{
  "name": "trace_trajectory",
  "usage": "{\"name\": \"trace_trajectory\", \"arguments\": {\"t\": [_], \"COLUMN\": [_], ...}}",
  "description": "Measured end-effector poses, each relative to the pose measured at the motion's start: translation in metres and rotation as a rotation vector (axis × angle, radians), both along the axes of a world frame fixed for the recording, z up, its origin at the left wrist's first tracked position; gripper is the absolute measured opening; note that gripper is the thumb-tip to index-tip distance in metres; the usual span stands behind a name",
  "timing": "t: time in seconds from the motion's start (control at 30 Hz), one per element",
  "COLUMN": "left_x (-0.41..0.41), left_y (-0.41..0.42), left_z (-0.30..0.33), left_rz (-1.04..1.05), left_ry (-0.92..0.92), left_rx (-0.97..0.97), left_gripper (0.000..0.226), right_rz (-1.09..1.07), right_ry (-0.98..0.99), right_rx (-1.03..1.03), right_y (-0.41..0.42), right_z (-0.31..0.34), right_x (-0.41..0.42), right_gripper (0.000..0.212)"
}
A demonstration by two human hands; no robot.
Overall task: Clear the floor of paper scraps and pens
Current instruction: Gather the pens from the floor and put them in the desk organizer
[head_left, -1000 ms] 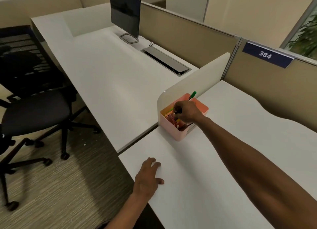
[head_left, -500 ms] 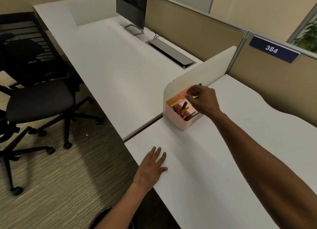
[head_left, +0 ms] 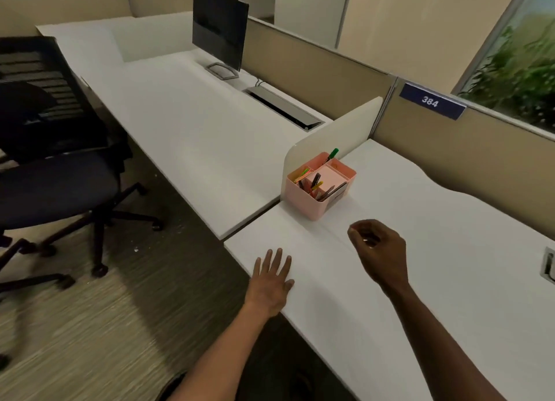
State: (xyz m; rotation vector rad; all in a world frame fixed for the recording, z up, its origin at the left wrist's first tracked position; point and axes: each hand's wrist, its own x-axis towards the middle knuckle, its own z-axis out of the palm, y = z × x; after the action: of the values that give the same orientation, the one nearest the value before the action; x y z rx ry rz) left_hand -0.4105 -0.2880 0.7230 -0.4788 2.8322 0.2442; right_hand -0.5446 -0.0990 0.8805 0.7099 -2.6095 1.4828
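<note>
Hovering our empty, loosely curled right hand [head_left: 379, 247] near the pink organizer [head_left: 312, 204] holding the pens [head_left: 315, 184], left hand [head_left: 271, 280] flat on the counter [head_left: 450, 250]; next, likely floor [head_left: 105, 310] scraps [head_left: 136, 249].

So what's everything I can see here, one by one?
organiser box: one, pink, on the near desk by the divider
pens: several, mixed colours, in the box
green pen: one, upright at the box's back
divider: one, cream, between the desks
monitor: one, black, far desk
office chair: one, dark, left
paper scraps: a few, white, on the carpet
number plate: one, blue, reads 384
left hand: flat on the desk edge
right hand: loosely curled, empty, above the desk
</note>
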Motion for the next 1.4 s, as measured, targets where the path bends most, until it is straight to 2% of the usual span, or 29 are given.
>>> {"name": "trace_trajectory", "arguments": {"t": [0.13, 0.33, 0.5, 0.7, 1.07, 1.4], "left_x": [0.023, 0.091, 0.153, 0.234, 0.391, 0.471], "left_y": [0.006, 0.026, 0.04, 0.072, 0.18, 0.278], "left_z": [0.017, 0.036, 0.041, 0.013, -0.048, -0.098], "left_rz": [-0.017, -0.023, -0.04, -0.027, 0.027, -0.065], "left_ry": [-0.005, 0.222, 0.321, 0.296, 0.073, -0.003], "left_rx": [-0.001, 0.095, 0.129, 0.147, 0.186, 0.146], "left_gripper": [0.066, 0.07, 0.067, 0.061, 0.062, 0.077], "right_rz": [-0.021, 0.029, 0.01, 0.03, 0.074, -0.087], "right_ry": [0.013, 0.079, 0.036, -0.04, -0.236, -0.465], "right_rx": [0.054, 0.331, 0.386, 0.462, 0.563, 0.526], "right_y": [0.015, 0.029, 0.055, 0.108, 0.23, 0.359], "right_z": [-0.005, -0.014, -0.031, -0.062, -0.14, -0.228], "right_x": [0.054, 0.128, 0.191, 0.263, 0.41, 0.515], "right_gripper": [0.016, 0.044, 0.054, 0.055, 0.07, 0.069]}}
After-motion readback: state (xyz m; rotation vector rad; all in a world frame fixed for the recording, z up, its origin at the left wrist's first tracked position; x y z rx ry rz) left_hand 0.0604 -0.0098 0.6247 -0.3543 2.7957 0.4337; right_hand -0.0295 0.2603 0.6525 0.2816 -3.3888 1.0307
